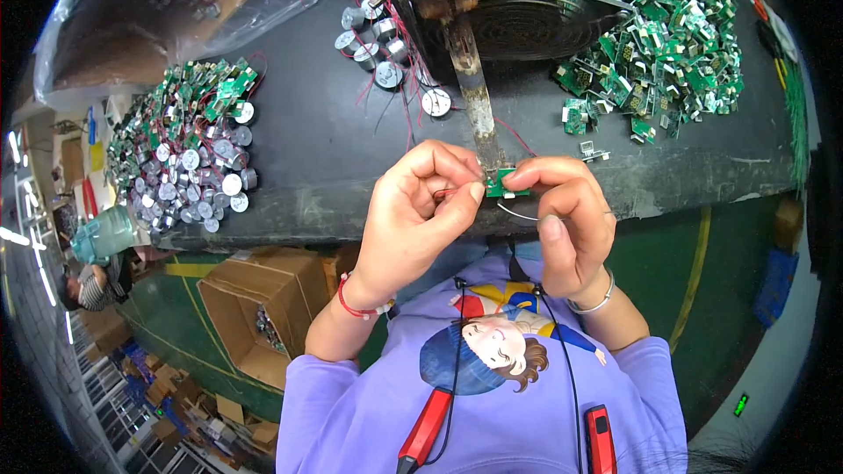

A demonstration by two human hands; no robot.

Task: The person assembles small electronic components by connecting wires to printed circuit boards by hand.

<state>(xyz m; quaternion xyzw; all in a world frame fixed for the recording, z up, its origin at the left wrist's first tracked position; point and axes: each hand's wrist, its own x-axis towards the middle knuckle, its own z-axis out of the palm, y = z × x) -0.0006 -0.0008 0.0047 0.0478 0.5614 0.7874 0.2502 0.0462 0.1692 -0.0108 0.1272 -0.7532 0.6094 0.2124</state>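
Observation:
My left hand is closed in a pinch on a thin red wire, just left of a small green circuit board. My right hand has its fingertips on that board's right side. A thin silvery wire, resembling solder, runs from the right hand's thumb and fingers to just below the board. Directly above the board, the lower end of a worn metal bar, like a fixed soldering iron, reaches down between my hands. Fingers partly hide where wire, board and bar meet.
Small round motors with boards lie heaped at the left of the dark table. More motors with red wires lie behind my left hand. Loose green boards are piled at the right. A black fan-like housing stands behind the bar.

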